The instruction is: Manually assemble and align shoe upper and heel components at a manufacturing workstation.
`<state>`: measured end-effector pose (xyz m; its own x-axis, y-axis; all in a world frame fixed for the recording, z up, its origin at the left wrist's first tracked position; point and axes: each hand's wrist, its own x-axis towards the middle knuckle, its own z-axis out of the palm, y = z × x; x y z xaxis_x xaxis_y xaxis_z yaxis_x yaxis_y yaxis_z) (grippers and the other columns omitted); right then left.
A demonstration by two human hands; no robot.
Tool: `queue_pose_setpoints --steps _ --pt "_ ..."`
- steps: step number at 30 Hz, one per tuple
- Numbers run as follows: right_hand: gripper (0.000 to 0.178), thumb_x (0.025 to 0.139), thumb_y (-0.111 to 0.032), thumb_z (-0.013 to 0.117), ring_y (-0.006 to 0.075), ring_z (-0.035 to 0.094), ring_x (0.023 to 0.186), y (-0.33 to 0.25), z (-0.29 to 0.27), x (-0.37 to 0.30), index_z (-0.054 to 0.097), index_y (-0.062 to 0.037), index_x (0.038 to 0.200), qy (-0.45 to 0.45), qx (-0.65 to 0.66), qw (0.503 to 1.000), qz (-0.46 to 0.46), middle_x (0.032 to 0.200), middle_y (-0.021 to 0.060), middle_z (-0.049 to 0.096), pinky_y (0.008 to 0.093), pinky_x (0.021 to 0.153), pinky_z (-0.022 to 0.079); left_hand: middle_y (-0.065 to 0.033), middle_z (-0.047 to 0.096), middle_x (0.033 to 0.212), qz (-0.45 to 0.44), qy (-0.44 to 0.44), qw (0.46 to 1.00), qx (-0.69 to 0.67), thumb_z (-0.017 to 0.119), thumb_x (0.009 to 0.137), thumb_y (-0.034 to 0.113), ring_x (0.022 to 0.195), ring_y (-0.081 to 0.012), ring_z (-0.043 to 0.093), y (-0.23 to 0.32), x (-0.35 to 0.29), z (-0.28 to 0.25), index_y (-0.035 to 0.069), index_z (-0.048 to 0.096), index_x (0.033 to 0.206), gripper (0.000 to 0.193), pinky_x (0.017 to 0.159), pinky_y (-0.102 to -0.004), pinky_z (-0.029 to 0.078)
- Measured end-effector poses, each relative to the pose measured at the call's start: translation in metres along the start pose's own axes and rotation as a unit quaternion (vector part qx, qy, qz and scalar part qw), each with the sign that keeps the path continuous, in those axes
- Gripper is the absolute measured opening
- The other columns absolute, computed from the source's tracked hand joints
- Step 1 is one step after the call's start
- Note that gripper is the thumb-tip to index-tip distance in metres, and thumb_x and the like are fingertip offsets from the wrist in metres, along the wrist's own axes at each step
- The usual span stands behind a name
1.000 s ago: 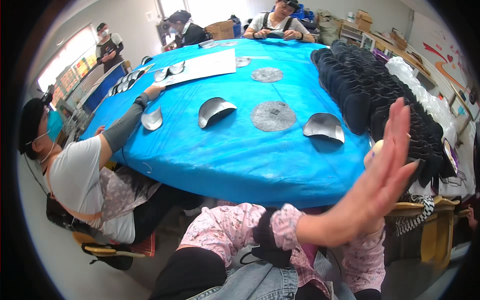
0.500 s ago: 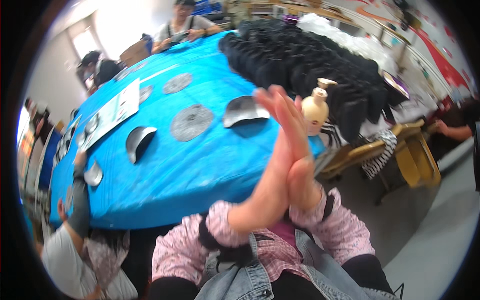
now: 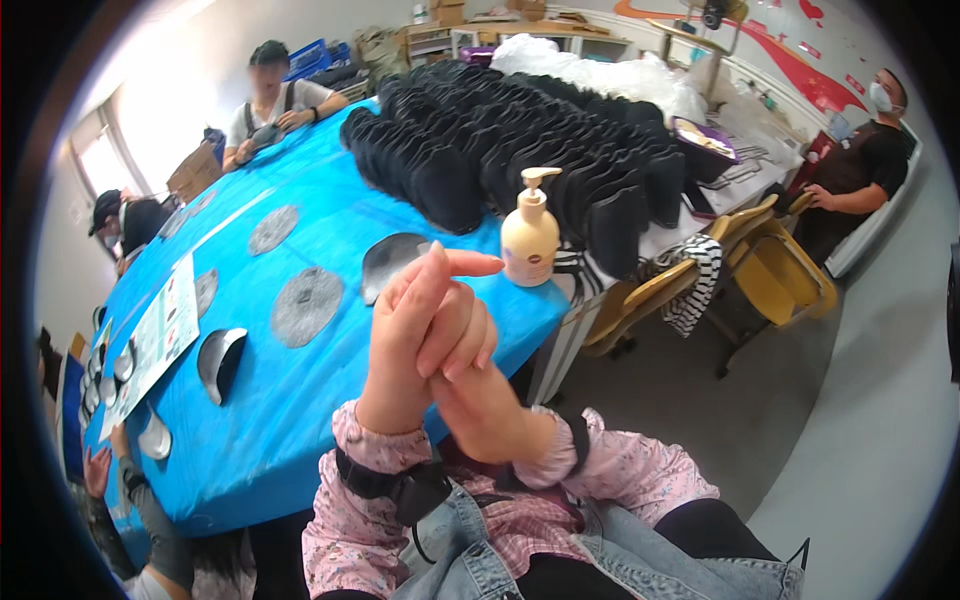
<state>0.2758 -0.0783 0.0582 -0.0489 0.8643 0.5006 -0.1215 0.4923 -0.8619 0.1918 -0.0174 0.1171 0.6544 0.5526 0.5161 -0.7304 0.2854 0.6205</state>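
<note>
My left hand (image 3: 399, 345) and my right hand (image 3: 488, 408) are pressed together above the near edge of the blue-covered table (image 3: 330, 400). Curled fingers of the left hand close over the right one, while one finger sticks out to the right. Most of the right hand's fingers are hidden in this clasp. Just beyond them stands a cream-coloured pump bottle (image 3: 530, 240), upright near the table's right corner. A dark curved cup piece (image 3: 385, 265) lies partly hidden behind my fingers. To its left is a flat grey speckled disc (image 3: 307, 306).
Rows of black padded pieces (image 3: 440, 185) fill the table's far right. Another curved piece (image 3: 217, 365) and a printed sheet (image 3: 160, 335) lie left. Yellow chairs (image 3: 775, 270) stand right, beside a masked person (image 3: 860, 180). Another person (image 3: 270, 110) sits at the far end; a co-worker's sleeved arm (image 3: 155, 520) reaches in left.
My hands have gone from palms pressed flat together with fingers straight to a clasp with curled fingers. The view has shifted right, bringing the standing person into sight.
</note>
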Motion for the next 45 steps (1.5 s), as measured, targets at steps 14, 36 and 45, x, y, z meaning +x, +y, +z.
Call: queue_pose_setpoints --steps 14,36,45 --pt "0.063 0.068 -0.043 0.075 0.0234 0.062 0.078 0.004 -0.179 0.057 0.057 -0.0038 0.114 0.15 -0.589 0.791 0.07 0.096 0.0083 0.059 0.0321 0.072 0.049 -0.0121 0.039 0.123 -0.1 0.056 0.828 0.549 0.07 0.079 0.012 0.106 -0.0206 0.054 -0.077 -0.005 -0.037 0.006 0.031 0.138 0.072 0.079 -0.0301 0.049" --pt "0.062 0.067 -0.025 0.08 0.0235 0.061 0.096 -0.041 -0.4 0.041 0.049 0.0006 0.115 0.024 -0.489 0.852 0.184 0.104 0.0153 0.062 0.0321 0.083 0.049 -0.007 0.055 0.109 -0.318 -0.115 0.844 0.416 0.054 0.088 0.004 0.093 -0.0093 0.054 -0.2 0.235 -0.019 0.0 0.04 0.129 0.044 0.079 -0.0226 0.047" --pt "0.056 0.069 -0.015 0.077 0.0177 0.059 0.093 -0.031 -0.435 0.043 0.053 -0.0004 0.118 -0.061 -0.395 0.881 0.254 0.103 0.0103 0.064 0.0289 0.085 0.046 -0.0055 0.056 0.103 -0.331 -0.094 0.86 0.377 0.048 0.089 0.006 0.083 -0.0086 0.051 -0.227 0.229 -0.021 -0.006 0.051 0.118 0.031 0.075 -0.0215 0.043"
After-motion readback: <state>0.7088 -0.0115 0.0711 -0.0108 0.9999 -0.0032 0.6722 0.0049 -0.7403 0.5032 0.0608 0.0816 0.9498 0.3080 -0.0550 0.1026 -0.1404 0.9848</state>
